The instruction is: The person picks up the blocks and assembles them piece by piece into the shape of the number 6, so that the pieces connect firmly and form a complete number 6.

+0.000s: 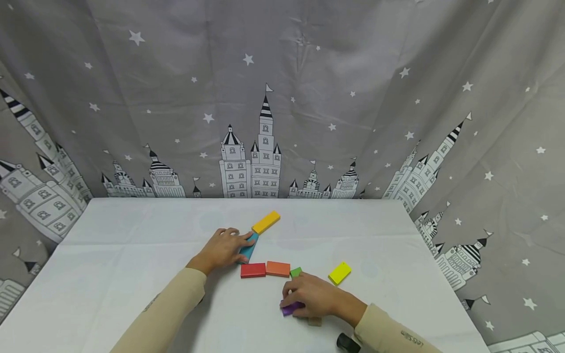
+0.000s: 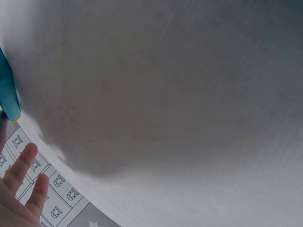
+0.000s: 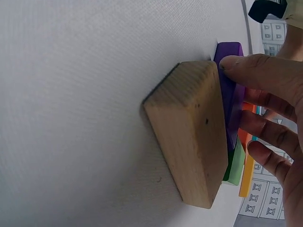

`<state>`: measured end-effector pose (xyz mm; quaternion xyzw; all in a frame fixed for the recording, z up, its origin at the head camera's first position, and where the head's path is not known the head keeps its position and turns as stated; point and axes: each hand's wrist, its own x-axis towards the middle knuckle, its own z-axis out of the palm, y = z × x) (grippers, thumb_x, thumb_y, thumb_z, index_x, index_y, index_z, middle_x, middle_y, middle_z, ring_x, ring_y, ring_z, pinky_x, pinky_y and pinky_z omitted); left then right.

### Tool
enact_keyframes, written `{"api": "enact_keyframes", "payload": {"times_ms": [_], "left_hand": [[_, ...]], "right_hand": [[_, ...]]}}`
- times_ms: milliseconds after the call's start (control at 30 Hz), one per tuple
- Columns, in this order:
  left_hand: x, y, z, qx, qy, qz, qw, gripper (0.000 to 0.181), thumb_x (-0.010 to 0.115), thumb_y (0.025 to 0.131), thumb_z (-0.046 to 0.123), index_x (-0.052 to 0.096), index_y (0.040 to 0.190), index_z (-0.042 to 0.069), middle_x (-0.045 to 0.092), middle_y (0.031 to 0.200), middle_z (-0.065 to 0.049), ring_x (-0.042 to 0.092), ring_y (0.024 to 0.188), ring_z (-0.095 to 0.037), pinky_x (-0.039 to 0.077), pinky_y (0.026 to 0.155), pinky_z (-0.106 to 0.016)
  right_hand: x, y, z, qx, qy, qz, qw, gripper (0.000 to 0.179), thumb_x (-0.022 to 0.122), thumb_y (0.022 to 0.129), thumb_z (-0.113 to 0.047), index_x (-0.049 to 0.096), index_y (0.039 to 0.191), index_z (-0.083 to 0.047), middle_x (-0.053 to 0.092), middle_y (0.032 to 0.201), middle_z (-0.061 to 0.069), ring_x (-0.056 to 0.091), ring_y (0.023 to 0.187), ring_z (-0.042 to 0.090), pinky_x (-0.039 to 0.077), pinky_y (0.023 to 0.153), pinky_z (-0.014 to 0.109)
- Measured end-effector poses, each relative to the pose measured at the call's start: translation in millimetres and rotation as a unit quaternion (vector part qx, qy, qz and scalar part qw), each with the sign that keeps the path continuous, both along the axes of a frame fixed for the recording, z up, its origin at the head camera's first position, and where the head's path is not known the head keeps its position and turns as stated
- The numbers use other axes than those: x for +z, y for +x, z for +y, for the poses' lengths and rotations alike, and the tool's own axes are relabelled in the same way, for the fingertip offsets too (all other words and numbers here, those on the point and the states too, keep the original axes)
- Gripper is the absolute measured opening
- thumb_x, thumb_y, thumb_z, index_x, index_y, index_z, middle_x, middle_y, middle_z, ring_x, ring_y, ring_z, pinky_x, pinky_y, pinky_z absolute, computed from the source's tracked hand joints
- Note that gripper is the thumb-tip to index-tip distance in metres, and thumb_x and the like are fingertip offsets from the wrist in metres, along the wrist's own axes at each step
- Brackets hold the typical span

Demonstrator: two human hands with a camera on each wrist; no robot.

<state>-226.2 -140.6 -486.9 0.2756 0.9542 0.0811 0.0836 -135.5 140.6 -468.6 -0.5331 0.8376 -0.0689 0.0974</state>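
My left hand (image 1: 224, 250) grips a blue block (image 1: 249, 246) with fingers and thumb at its two ends; part of the block also shows in the left wrist view. A yellow-orange block (image 1: 266, 222) meets its far end, and a red block (image 1: 253, 270) lies by its near end. My right hand (image 1: 315, 295) pinches a purple block (image 1: 292, 308) between thumb and fingers. Right beside the purple block is a plain wooden block (image 3: 189, 132). Partly hidden behind the right hand is a green block (image 1: 295, 272), at the end of an orange block (image 1: 278, 268).
A bright yellow block (image 1: 339, 273) lies apart, right of the green one. All the blocks are on a white-covered table (image 1: 145, 220). Behind it hangs a grey curtain (image 1: 309, 63) printed with castles and stars. A black wrist device (image 1: 348, 342) shows by the right sleeve.
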Motion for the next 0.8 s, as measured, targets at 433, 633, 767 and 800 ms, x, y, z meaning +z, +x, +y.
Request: {"api": "enact_keyframes", "payload": {"times_ms": [433, 633, 767, 800], "left_hand": [[2.0, 0.8, 0.8, 0.005, -0.004, -0.006, 1.0000, 0.064, 0.074, 0.080, 0.042, 0.054, 0.138, 0.023, 0.047, 0.146, 0.000, 0.043, 0.128, -0.037, 0.031, 0.104, -0.059], [2.5, 0.5, 1.2, 0.010, -0.005, -0.010, 0.9999, 0.064, 0.074, 0.080, 0.041, 0.053, 0.138, 0.023, 0.046, 0.147, -0.001, 0.042, 0.129, -0.037, 0.031, 0.105, -0.059], [2.7, 0.5, 1.2, 0.008, -0.002, -0.009, 0.9999, 0.064, 0.074, 0.080, 0.041, 0.054, 0.138, 0.023, 0.047, 0.147, -0.001, 0.042, 0.128, -0.037, 0.031, 0.104, -0.059], [2.9, 0.5, 1.2, 0.008, -0.002, -0.009, 0.9999, 0.064, 0.074, 0.080, 0.041, 0.054, 0.138, 0.023, 0.047, 0.147, -0.001, 0.042, 0.128, -0.037, 0.031, 0.104, -0.060]], "right_hand": [[2.0, 0.1, 13.0, -0.012, -0.013, 0.008, 0.9998, 0.032, 0.073, 0.086, -0.034, 0.071, 0.117, -0.028, 0.060, 0.111, -0.011, 0.051, 0.098, 0.003, 0.040, 0.087, 0.016], [7.1, 1.9, 30.3, -0.022, -0.018, 0.002, 0.9996, 0.027, 0.074, 0.084, -0.030, 0.074, 0.111, -0.026, 0.062, 0.114, -0.008, 0.053, 0.105, 0.007, 0.041, 0.093, 0.022], [8.1, 3.8, 43.2, -0.016, -0.017, 0.007, 0.9997, 0.024, 0.073, 0.085, -0.029, 0.074, 0.109, -0.026, 0.062, 0.114, -0.008, 0.053, 0.106, 0.008, 0.042, 0.095, 0.024], [7.9, 3.9, 46.3, -0.008, -0.016, 0.014, 0.9997, 0.024, 0.074, 0.085, -0.030, 0.074, 0.108, -0.026, 0.062, 0.114, -0.008, 0.053, 0.107, 0.008, 0.042, 0.096, 0.025]]}}
